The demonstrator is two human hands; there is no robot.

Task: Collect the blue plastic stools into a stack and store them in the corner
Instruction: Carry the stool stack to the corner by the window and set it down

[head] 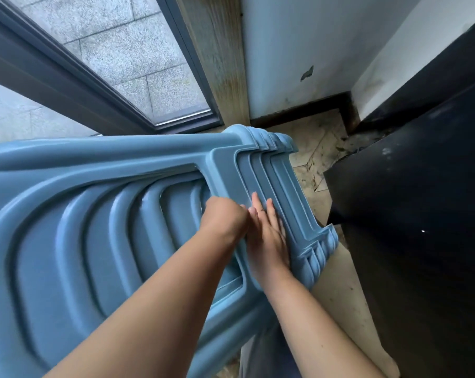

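Observation:
A stack of several nested blue plastic stools (100, 227) fills the left and middle of the head view, tilted on its side with the legs' ends pointing toward the room corner. My left hand (225, 216) grips the edge of the side opening, its fingers curled inside and hidden. Flat against the nested leg bars lies my right hand (266, 233), fingers straight, just right of the left hand.
The room corner (342, 110) has white walls, a dark skirting and a dirty tiled floor (312, 148). A large black furniture piece (410, 203) stands at the right. A glass door with a dark frame (138, 105) and a wooden post (220, 64) lie left of the corner.

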